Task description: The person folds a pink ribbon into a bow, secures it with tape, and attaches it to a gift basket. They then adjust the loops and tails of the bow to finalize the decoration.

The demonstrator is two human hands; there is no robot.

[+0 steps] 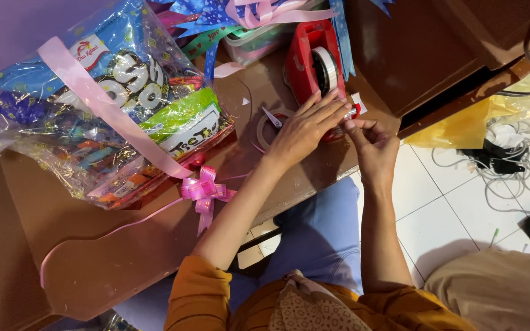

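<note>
The left hand lies flat, fingers spread, steadying the red plastic tape dispenser at twelve o'clock on the brown wooden table, while the right hand pinches its clear tape end.

We see the tape dispenser on the table near its right edge, our left hand resting on its front end, our right hand just right of it. A tape roll lies just left of the dispenser. Farther left sits the wrapped snack parcel, with a ribbon bow before it. A container of ribbons stands behind the dispenser.
</note>
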